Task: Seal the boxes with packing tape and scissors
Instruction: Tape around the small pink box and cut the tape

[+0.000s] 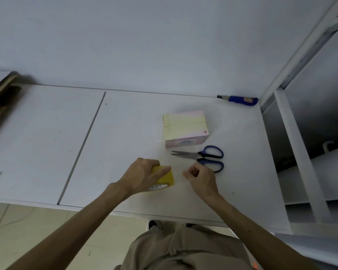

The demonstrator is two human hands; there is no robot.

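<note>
Scissors (201, 157), one pair, lie centre-right below one box (185, 125); left hand (142, 175) grips one tape roll (165, 178); right hand (200, 180) curls its fingers (191, 171) together, on what I cannot tell.

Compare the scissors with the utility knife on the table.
The scissors lie beside the box, blades slightly apart; the utility knife lies at the far edge by the wall. The scissors have two loop handles, the utility knife one straight handle. Both have blue handles and point left.
</note>
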